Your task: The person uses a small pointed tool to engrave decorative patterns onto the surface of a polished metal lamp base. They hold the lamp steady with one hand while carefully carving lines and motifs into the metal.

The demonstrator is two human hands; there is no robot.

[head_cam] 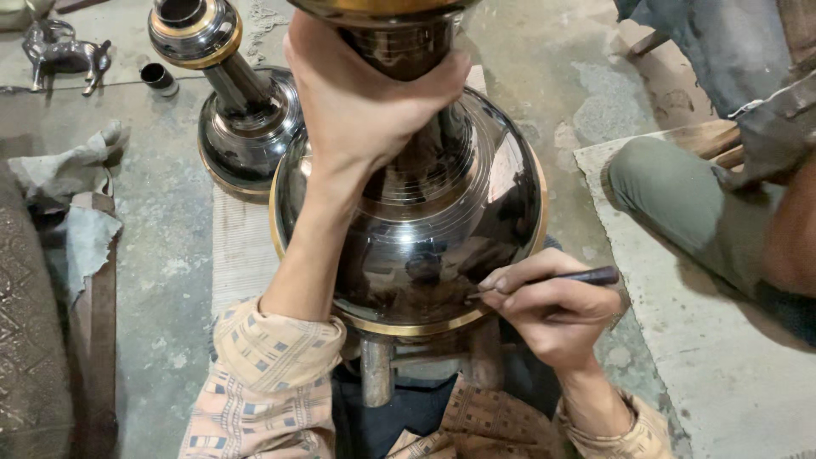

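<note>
A large dark polished metal vase with brass bands stands before me, its round belly facing up. My left hand is wrapped around its narrow neck from above. My right hand holds a thin dark engraving tool like a pen, with the tip touching the lower right of the belly near the brass rim. Both sleeves are beige with a square pattern.
A second, similar dark vase stands at the back left on a pale board. A small metal animal figure and a little cup sit at the far left. Crumpled cloth lies left. Another person's knee is at right.
</note>
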